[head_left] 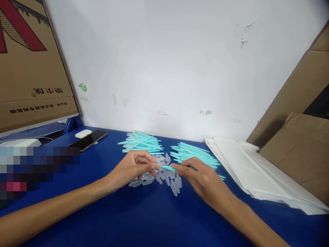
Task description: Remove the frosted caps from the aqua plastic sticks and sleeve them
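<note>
Over the middle of the blue table, my left hand (141, 164) pinches a small translucent cap, mostly hidden by the fingertips, at the left end of a turquoise eyebrow razor (168, 168). My right hand (197, 173) grips the razor's other end between thumb and fingers. Whether the cap sits around the razor's tip I cannot tell. Loose translucent caps (166, 178) lie scattered below both hands. Behind my left hand is a pile of turquoise razors (141, 142); another pile of razors (195, 154) lies just beyond my right hand.
White flat sheets or bags (246, 168) are stacked at the right, beside cardboard (298, 151). A phone (89, 140) and a white case (83, 133) lie at the back left. A large carton (36, 75) stands at the left. The white wall (164, 68) bounds the blue table (144, 219).
</note>
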`<state>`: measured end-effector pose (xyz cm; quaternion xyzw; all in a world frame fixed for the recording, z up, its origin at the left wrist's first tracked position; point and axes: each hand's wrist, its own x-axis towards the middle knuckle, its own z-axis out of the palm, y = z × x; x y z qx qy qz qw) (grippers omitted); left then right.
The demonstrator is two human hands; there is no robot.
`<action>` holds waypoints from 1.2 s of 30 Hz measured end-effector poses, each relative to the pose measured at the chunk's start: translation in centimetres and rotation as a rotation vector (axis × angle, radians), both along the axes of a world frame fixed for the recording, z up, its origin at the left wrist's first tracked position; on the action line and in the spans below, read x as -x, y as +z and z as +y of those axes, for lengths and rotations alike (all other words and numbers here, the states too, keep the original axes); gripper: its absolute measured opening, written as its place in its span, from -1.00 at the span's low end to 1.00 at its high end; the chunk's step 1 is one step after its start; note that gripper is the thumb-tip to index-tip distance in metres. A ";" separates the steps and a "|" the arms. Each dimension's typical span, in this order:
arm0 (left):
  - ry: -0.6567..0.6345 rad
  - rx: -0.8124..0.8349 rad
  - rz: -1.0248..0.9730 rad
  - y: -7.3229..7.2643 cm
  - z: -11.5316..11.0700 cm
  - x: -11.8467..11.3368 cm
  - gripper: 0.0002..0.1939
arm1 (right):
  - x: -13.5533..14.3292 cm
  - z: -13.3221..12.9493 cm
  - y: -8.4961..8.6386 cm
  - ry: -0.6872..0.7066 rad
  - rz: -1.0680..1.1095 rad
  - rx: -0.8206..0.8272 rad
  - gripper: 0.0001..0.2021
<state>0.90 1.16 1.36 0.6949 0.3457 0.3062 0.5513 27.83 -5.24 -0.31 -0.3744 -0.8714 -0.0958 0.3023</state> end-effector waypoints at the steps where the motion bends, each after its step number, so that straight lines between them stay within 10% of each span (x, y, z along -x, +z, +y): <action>1: -0.003 -0.002 0.002 0.0 0.0 0.0 -0.73 | 0.0 0.0 0.0 0.007 -0.003 0.003 -0.54; 23: -0.012 -0.121 0.027 -0.1 -2.5 -1.0 -0.72 | 2.2 -1.3 0.2 0.142 0.069 -0.006 -0.60; 29: 0.060 -0.573 0.247 0.4 -0.1 0.2 -0.72 | 0.9 -0.6 1.1 -0.104 -0.033 -0.096 -0.65; 36: 0.304 -0.721 0.466 1.0 4.9 2.9 -0.65 | -4.1 1.2 1.4 -0.392 -0.058 -0.031 -0.73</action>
